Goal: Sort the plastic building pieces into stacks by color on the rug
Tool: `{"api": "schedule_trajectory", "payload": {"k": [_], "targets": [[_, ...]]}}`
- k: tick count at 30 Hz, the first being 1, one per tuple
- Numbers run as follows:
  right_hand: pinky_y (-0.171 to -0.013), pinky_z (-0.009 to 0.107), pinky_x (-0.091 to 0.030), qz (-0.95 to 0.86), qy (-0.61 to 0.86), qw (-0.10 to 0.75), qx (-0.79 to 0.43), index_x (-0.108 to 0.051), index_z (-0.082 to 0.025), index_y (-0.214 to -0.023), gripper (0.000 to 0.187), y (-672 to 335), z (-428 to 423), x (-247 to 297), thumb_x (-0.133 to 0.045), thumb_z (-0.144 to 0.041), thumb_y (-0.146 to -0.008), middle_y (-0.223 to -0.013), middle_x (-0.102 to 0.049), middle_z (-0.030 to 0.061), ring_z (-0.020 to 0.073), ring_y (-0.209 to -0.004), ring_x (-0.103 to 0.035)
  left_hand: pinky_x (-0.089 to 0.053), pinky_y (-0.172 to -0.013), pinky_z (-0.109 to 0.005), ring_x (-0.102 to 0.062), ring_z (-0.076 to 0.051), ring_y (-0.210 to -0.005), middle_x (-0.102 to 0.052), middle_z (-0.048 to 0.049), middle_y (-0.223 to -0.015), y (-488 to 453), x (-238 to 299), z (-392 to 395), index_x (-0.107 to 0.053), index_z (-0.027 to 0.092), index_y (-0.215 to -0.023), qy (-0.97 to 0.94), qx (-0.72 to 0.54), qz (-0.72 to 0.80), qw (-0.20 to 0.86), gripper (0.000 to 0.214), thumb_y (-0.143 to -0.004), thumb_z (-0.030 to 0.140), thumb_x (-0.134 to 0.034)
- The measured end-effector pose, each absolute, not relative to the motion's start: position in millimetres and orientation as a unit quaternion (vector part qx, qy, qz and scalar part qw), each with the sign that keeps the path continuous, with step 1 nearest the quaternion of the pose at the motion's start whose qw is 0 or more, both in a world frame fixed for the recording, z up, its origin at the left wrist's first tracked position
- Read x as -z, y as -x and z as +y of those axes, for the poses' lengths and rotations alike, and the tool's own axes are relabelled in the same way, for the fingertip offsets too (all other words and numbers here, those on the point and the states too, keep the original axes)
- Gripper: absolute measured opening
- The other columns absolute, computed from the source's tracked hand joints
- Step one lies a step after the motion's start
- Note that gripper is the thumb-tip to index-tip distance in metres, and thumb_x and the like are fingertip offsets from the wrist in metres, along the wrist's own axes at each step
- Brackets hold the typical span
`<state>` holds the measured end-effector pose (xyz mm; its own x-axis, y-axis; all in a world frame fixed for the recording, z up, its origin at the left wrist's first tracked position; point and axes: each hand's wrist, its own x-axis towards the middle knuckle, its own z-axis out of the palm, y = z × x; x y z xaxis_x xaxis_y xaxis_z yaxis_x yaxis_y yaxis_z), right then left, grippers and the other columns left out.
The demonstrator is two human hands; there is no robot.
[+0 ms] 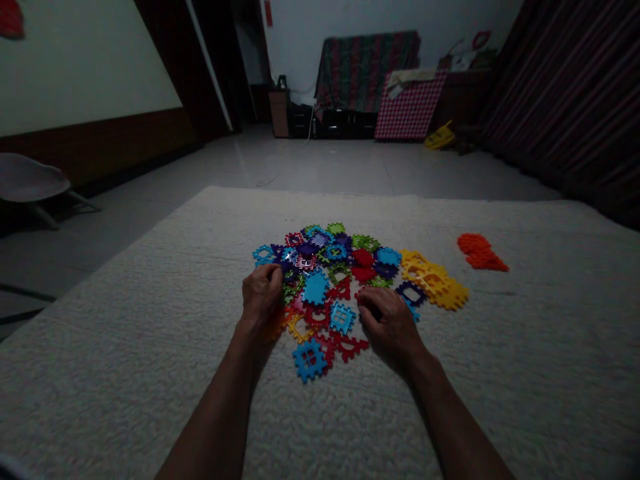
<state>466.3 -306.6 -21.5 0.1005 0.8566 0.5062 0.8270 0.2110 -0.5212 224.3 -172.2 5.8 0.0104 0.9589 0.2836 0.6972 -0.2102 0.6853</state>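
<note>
A loose heap of flat, tooth-edged plastic building tiles lies on the pale mat. At its left edge, my left hand [263, 291] is closed, resting against the tiles; its fingertips are hidden. My right hand [393, 321] is at the right side of the heap, fingers curled, with a bit of red plastic showing at the fingertips. Between the hands are a solid blue tile [315, 287], a blue window tile [342, 318] and red triangular tiles [349, 345]. Closest to me lies another blue window tile [303, 363]. Purple and green tiles overlap farther back.
Yellow tiles [440, 285] form a group right of the heap, and orange tiles [480, 252] lie farther right. The quilted mat [150, 373] spreads over a tiled floor [310, 167]. A chair [30, 179] stands at left; cloth-covered furniture [367, 73] lines the back wall.
</note>
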Motion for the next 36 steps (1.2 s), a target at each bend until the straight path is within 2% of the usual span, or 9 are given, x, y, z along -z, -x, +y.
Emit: {"api": "schedule_trajectory", "payload": {"k": [8, 11, 14, 17, 22, 25, 29, 33, 36], "targets": [[-0.091, 0.042, -0.044, -0.666, 0.632, 0.396, -0.017, -0.066, -0.022, -0.098, 0.016, -468.3, -305.9, 25.1, -0.057, -0.017, -0.086, -0.105, -0.072, 0.0059, 0.0245, -0.101, -0.061, -0.044, -0.072, -0.028, -0.067, -0.021, -0.086, -0.074, -0.0052, -0.092, -204.6, -40.5, -220.7, -0.073, 0.023, -0.093, -0.807, -0.069, 0.570, 0.141, 0.025, -0.088, 0.034, -0.051], [-0.092, 0.041, -0.044, -0.667, 0.629, 0.399, -0.019, -0.067, -0.022, -0.096, 0.016, -467.7, -306.2, 24.4, -0.056, -0.016, -0.086, -0.104, -0.072, 0.0056, 0.0243, -0.102, -0.062, -0.046, -0.076, -0.031, -0.064, -0.024, -0.094, -0.070, -0.0074, -0.103, -196.3, -39.8, -243.6, -0.070, 0.023, -0.105, -0.819, -0.007, 0.566, 0.093, 0.025, -0.087, 0.035, -0.057], [-0.093, 0.041, -0.044, -0.664, 0.631, 0.401, -0.021, -0.067, -0.023, -0.097, 0.016, -466.9, -306.3, 23.4, -0.056, -0.017, -0.087, -0.105, -0.072, 0.0055, 0.0241, -0.103, -0.061, -0.048, -0.080, -0.035, -0.059, -0.027, -0.103, -0.063, -0.0111, -0.114, -193.4, -29.5, -256.8, -0.065, 0.022, -0.113, -0.822, -0.026, 0.567, 0.050, 0.032, -0.084, 0.032, -0.061], [-0.092, 0.041, -0.044, -0.666, 0.625, 0.406, -0.019, -0.067, -0.022, -0.096, 0.016, -466.8, -305.9, 22.9, -0.055, -0.017, -0.087, -0.105, -0.072, 0.0058, 0.0240, -0.101, -0.062, -0.050, -0.086, -0.036, -0.056, -0.026, -0.109, -0.059, -0.0117, -0.121, -196.3, -16.1, -255.4, -0.065, 0.021, -0.112, -0.842, -0.105, 0.527, 0.050, 0.028, -0.085, 0.025, -0.058], [-0.091, 0.041, -0.044, -0.662, 0.628, 0.408, -0.020, -0.067, -0.022, -0.094, 0.015, -467.5, -305.3, 23.1, -0.055, -0.016, -0.086, -0.103, -0.072, 0.0057, 0.0239, -0.100, -0.062, -0.053, -0.090, -0.036, -0.060, -0.022, -0.109, -0.062, -0.0099, -0.119, -200.4, 4.8, -235.8, -0.067, 0.022, -0.106, -0.872, -0.233, 0.423, 0.077, 0.026, -0.090, 0.018, -0.047], [-0.092, 0.041, -0.044, -0.660, 0.632, 0.404, -0.028, -0.066, -0.023, -0.093, 0.014, -468.0, -305.0, 24.1, -0.055, -0.018, -0.087, -0.104, -0.072, 0.0052, 0.0238, -0.100, -0.062, -0.054, -0.090, -0.037, -0.063, -0.023, -0.106, -0.065, -0.0108, -0.119, -194.6, 8.5, -224.7, -0.068, 0.020, -0.106, -0.867, -0.273, 0.409, 0.074, 0.025, -0.089, 0.023, -0.050], [-0.091, 0.041, -0.044, -0.658, 0.632, 0.408, -0.026, -0.067, -0.023, -0.094, 0.013, -467.9, -305.2, 24.4, -0.056, -0.018, -0.087, -0.102, -0.072, 0.0049, 0.0233, -0.100, -0.062, -0.056, -0.088, -0.034, -0.067, -0.023, -0.103, -0.068, -0.0099, -0.117, -185.4, -8.9, -217.7, -0.070, 0.020, -0.105, -0.865, -0.250, 0.426, 0.082, 0.026, -0.081, 0.022, -0.058], [-0.091, 0.041, -0.044, -0.654, 0.636, 0.409, -0.030, -0.067, -0.023, -0.093, 0.015, -466.4, -306.5, 22.0, -0.055, -0.017, -0.087, -0.103, -0.072, 0.0052, 0.0239, -0.100, -0.062, -0.053, -0.084, -0.029, -0.068, -0.019, -0.094, -0.071, -0.0065, -0.105, -190.8, -32.9, -226.8, -0.070, 0.022, -0.105, -0.858, -0.202, 0.462, 0.096, 0.033, -0.080, 0.012, -0.050], [-0.090, 0.041, -0.044, -0.651, 0.636, 0.412, -0.035, -0.067, -0.024, -0.093, 0.016, -465.4, -307.1, 20.4, -0.054, -0.018, -0.087, -0.102, -0.072, 0.0055, 0.0239, -0.099, -0.062, -0.051, -0.078, -0.027, -0.067, -0.017, -0.085, -0.073, -0.0044, -0.094, -202.6, -39.7, -239.4, -0.072, 0.023, -0.101, -0.855, -0.153, 0.478, 0.131, 0.034, -0.081, 0.012, -0.047]]}}
